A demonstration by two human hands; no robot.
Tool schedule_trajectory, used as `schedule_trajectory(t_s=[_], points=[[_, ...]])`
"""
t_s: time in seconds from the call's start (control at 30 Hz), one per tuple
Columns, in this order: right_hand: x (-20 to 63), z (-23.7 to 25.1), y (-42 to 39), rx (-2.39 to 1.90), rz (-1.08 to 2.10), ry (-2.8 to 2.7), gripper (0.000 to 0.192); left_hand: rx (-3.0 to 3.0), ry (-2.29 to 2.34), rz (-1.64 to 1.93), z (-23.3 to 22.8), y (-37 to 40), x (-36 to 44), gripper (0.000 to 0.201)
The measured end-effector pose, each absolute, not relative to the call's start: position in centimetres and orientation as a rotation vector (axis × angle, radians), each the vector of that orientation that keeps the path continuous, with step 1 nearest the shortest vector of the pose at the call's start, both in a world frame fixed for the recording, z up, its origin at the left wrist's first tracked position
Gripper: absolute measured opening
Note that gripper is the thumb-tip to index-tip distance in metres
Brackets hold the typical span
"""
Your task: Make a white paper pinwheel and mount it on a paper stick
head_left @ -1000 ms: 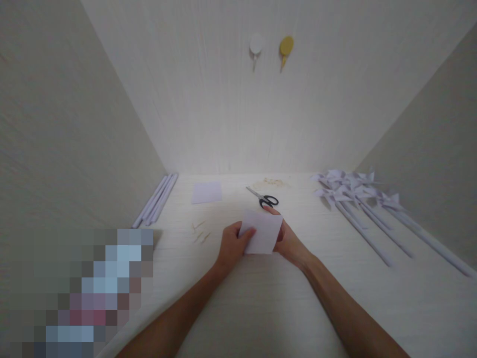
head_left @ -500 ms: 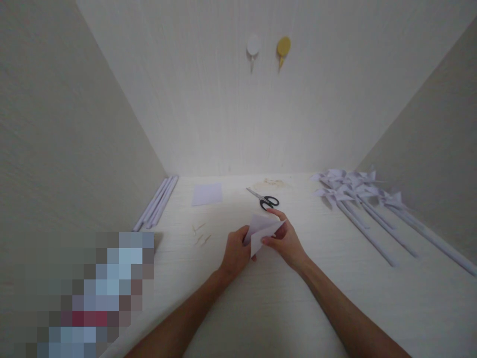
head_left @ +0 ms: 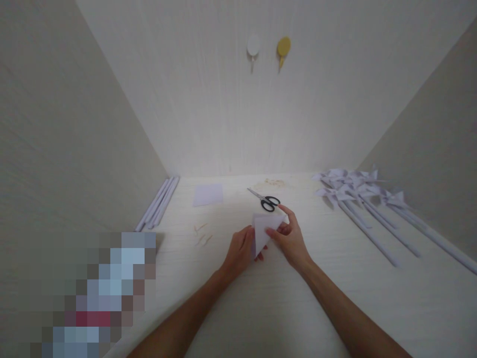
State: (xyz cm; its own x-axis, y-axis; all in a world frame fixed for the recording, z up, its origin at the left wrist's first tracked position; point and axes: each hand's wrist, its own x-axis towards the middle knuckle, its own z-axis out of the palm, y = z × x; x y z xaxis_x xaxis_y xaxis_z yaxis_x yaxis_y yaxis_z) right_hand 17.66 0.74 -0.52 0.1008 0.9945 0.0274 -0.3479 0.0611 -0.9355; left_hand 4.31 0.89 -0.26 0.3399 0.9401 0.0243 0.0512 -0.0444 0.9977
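Between both hands is a sheet of pale paper (head_left: 264, 228), folded over into a triangle and lifted off the white table (head_left: 231, 308). My left hand (head_left: 240, 248) grips its left edge, with some fingertips showing beneath. On the right side, my right hand (head_left: 288, 236) pinches the paper, thumb on top and index finger stretched out past the far corner. Just beyond the hands lie scissors (head_left: 268, 201) with black handles. A flat square of paper (head_left: 207, 194) rests farther back to the left.
Rolled paper sticks (head_left: 158, 204) lie at the left wall. Several paper pinwheels (head_left: 346, 189) on sticks are spread at the right. Small thin pale pieces (head_left: 203, 234) lie left of my hands, more scraps (head_left: 275, 182) behind the scissors. White (head_left: 254, 45) and yellow (head_left: 283, 46) hooks are on the back wall.
The raised paper flap has come down, so the sheet now looks like a flatter triangle. My right hand has moved slightly right, its index finger stretched farther out.
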Motion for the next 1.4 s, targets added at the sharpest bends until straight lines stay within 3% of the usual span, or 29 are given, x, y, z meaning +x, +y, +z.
schedule_trajectory(t_s=[0.1, 0.57, 0.8, 0.9, 1.13, 1.4], points=[[17.6, -0.4, 0.7, -0.958, 1.271, -0.884, 0.072, 1.402, 0.925, 0.954, -0.3, 0.8, 4.2, 0.045], [17.8, -0.9, 1.0, -1.042, 1.186, -0.845, 0.073, 1.415, 0.940, 0.868, -0.3, 0.9, 4.5, 0.026], [17.5, -1.1, 1.0, -0.889, 1.361, -0.829, 0.029, 1.382, 0.920, 0.855, -0.7, 1.0, 4.7, 0.029], [17.3, -0.9, 1.0, -0.860, 1.402, -0.823, 0.021, 1.345, 0.876, 0.882, -0.6, 1.1, 4.6, 0.029], [17.4, -0.5, 0.7, -0.872, 1.446, -0.786, 0.028, 1.025, 0.932, 1.118, -0.2, 1.9, 3.7, 0.028], [16.8, -0.3, -1.0, -0.932, 1.539, -1.081, 0.025, 1.011, 0.956, 0.993, 1.6, 2.4, 3.9, 0.028]])
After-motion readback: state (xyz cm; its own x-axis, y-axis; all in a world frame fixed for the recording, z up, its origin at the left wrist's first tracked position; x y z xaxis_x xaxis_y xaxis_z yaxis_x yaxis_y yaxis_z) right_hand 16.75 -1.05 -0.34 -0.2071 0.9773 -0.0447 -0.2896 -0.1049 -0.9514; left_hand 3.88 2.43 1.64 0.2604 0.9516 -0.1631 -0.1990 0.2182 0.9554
